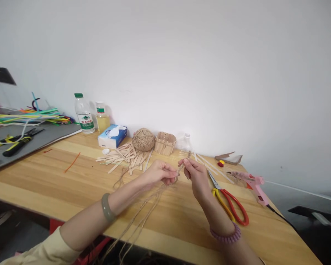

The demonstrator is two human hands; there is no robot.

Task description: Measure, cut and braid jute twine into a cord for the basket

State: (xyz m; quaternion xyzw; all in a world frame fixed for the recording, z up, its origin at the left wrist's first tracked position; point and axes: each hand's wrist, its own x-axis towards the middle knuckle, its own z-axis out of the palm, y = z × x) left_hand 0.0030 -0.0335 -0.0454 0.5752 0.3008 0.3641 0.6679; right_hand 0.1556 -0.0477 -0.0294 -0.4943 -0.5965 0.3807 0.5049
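A short braided length of jute twine (180,168) is stretched between my hands above the table. My left hand (165,173) pinches it at its lower part, fingers closed. A little higher up, my right hand (194,170) grips the braid between thumb and fingers, and its tip pokes out above them. Loose twine strands (143,217) trail from under my left hand over the table's front edge. Close to my right wrist lie scissors (228,202) with red and yellow handles. A ball of twine (143,140) rests behind my left hand.
Wooden craft sticks (127,154) lie scattered beside a small stick basket (165,143). A tissue box (112,136) and a water bottle (84,114) stand at the back left. A pink glue gun (255,184) lies right. Pliers (20,142) and pipe cleaners (38,117) sit far left.
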